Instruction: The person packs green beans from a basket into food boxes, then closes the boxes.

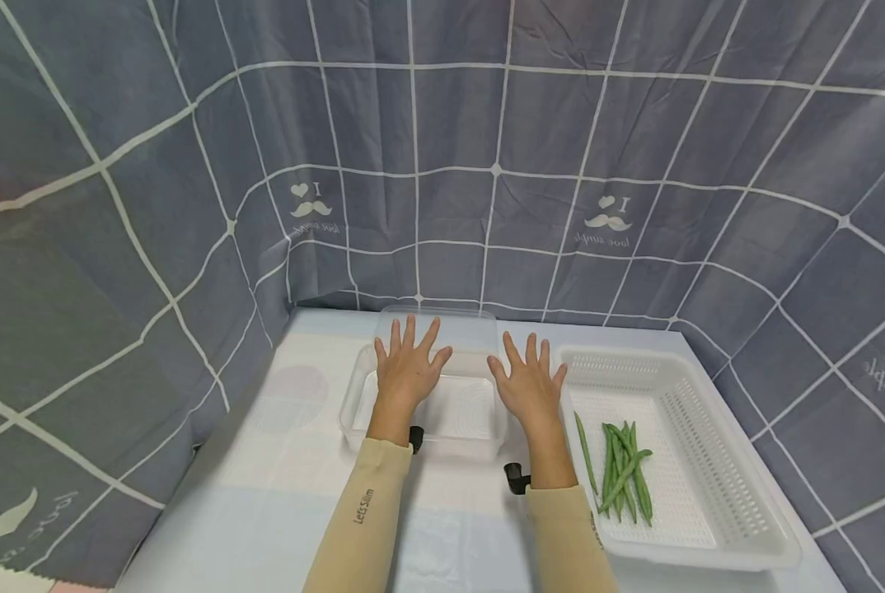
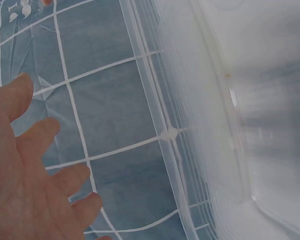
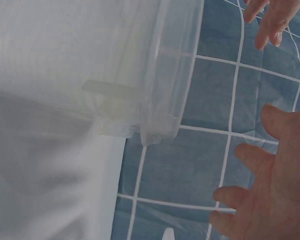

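My left hand (image 1: pixel 407 375) is held palm down with fingers spread above a clear plastic container (image 1: pixel 457 447). At that container's right edge my right hand (image 1: pixel 529 387) hovers, fingers spread as well and holding nothing. A see-through lid (image 1: pixel 472 329) appears raised at the container's far side. To the right of my right hand lies a white perforated basket (image 1: pixel 709 527) with several green beans (image 1: pixel 620 469) in a loose pile. One green bean (image 1: pixel 586 449) lies apart along the basket's left side. Both wrist views show spread fingers beside clear plastic walls (image 2: pixel 190 110).
The white table (image 1: pixel 279 469) carries both containers. A dark blue-grey curtain (image 1: pixel 457 206) with white grid lines hangs behind the table and along both sides. Small black wrist cameras (image 1: pixel 517 478) sit under my wrists, beside the beige sleeves (image 1: pixel 361 519).
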`<state>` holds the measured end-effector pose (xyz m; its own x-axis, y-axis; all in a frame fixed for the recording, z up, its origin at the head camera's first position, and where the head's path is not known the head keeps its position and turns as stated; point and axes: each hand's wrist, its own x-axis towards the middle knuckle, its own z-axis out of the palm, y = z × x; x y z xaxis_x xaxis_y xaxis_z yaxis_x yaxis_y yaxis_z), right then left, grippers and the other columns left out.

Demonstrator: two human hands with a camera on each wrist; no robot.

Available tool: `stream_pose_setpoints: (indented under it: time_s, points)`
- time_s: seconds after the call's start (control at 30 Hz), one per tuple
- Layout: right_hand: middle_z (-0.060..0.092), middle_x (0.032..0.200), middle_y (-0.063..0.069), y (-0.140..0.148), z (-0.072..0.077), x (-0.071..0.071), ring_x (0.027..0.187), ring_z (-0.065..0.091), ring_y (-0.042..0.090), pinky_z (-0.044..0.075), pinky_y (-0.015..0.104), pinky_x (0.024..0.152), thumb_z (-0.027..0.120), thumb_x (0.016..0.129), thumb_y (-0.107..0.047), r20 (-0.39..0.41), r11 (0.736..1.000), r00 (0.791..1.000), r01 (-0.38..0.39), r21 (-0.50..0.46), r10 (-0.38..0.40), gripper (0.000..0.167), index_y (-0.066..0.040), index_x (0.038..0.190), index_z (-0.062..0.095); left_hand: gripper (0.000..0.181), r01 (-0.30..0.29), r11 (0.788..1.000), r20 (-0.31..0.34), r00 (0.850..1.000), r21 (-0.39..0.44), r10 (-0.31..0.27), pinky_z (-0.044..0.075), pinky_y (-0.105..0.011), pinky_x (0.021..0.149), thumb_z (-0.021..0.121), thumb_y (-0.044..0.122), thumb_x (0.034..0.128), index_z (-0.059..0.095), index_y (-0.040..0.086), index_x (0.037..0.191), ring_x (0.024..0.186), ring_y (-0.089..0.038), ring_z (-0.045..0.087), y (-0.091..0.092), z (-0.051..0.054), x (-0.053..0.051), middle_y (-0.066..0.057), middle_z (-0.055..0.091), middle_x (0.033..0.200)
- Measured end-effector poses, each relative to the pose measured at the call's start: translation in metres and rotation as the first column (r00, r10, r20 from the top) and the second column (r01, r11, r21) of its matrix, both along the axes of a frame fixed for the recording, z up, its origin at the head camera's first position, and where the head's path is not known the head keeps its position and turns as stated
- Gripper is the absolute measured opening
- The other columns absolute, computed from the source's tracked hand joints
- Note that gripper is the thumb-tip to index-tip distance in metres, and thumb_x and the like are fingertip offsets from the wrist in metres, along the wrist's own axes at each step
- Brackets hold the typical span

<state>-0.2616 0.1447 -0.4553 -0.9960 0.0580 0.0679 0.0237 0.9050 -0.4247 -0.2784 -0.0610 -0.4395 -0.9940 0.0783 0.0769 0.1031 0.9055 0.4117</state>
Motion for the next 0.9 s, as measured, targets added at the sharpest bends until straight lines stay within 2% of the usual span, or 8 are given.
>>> stream_pose_setpoints:
  time_s: [0.33,0.7,0.9]
  points:
    - [0.012,0.177,0.023,-0.002,0.001,0.001,0.167,0.0,0.045,0.0,0.079,0.127,0.039,0.11,-0.058,-0.012,1.0,1.0,-0.014,-0.016,0.014,0.069,-0.025,0.169,0.028,0.066,0.001,1.0,0.004,1.0,0.006,-0.001,0.002,-0.07,0.133,0.039,0.06,0.1103,0.025,0.035,0.169,0.168,-0.037,-0.001,-0.002,0.001,0.004,-0.013,0.01,0.18]
    - [0.009,0.178,0.022,0.001,0.001,-0.002,0.167,-0.001,0.044,0.002,0.079,0.127,0.036,0.111,-0.059,0.008,1.0,1.0,-0.025,-0.016,0.025,0.068,-0.027,0.17,0.026,0.067,0.0,1.0,0.023,1.0,0.022,0.0,-0.001,-0.069,0.133,0.037,0.061,0.1103,0.022,0.036,0.17,0.168,-0.036,-0.005,-0.008,0.003,0.004,-0.011,0.005,0.181]
    - [0.011,0.178,0.022,0.006,0.004,-0.003,0.167,0.001,0.044,0.002,0.08,0.126,0.037,0.111,-0.058,0.003,0.998,0.999,-0.04,-0.05,0.04,0.068,-0.027,0.171,0.024,0.066,0.004,0.996,0.03,1.0,0.085,-0.007,0.0,-0.072,0.132,0.036,0.061,0.1108,0.023,0.034,0.17,0.168,-0.038,-0.004,-0.021,0.005,0.004,-0.012,0.005,0.181]
